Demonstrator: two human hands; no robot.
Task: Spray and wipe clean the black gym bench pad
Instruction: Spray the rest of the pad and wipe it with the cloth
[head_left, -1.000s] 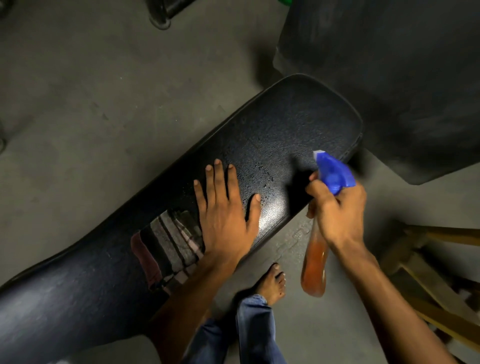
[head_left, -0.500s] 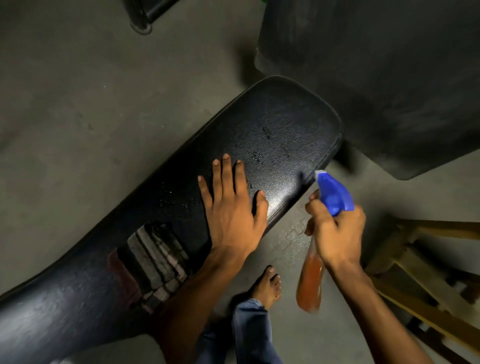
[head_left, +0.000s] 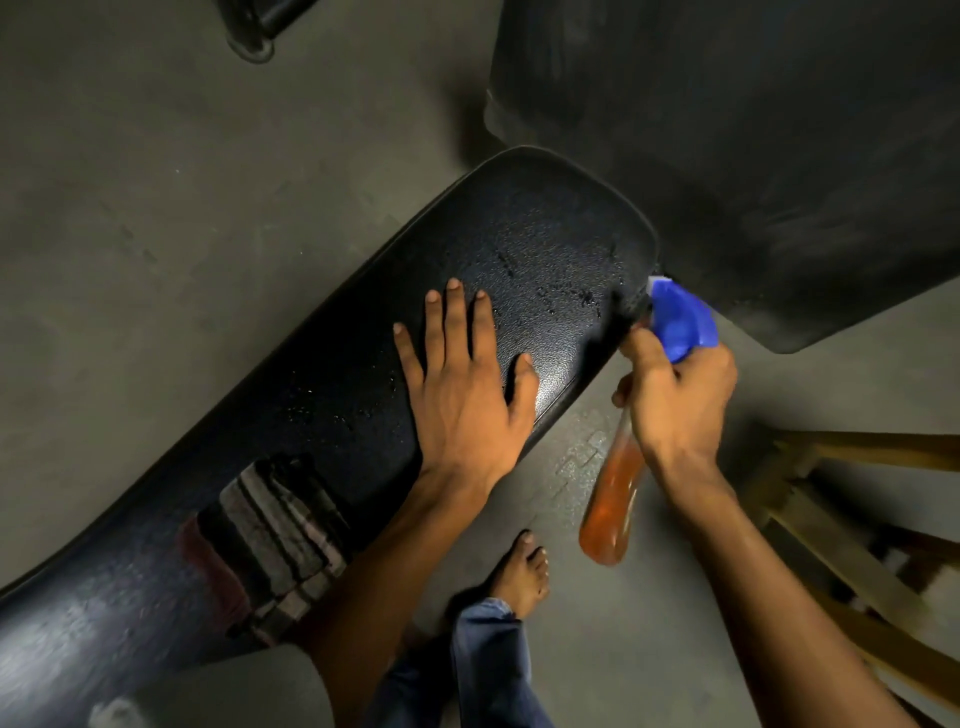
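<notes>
The long black bench pad (head_left: 545, 228) runs from lower left to upper middle, its far end speckled with wet droplets. My left hand (head_left: 465, 395) lies flat on the pad, fingers spread, holding nothing. My right hand (head_left: 680, 400) grips a spray bottle (head_left: 610, 504) of orange liquid with a blue trigger head; the nozzle points at the pad's right edge, just off its side. A folded striped cloth (head_left: 280, 519) rests on the pad beside my left forearm.
A large dark padded block (head_left: 753, 130) stands just beyond the pad's far end. A wooden frame (head_left: 841, 519) sits at the right. My bare foot (head_left: 519, 571) and jeans leg are on the grey concrete floor below the pad. A black equipment foot (head_left: 260, 26) lies at top left.
The spray bottle in my right hand dipped and then rose back toward the pad's right edge. More droplets show on the pad's far end. My left hand stays flat.
</notes>
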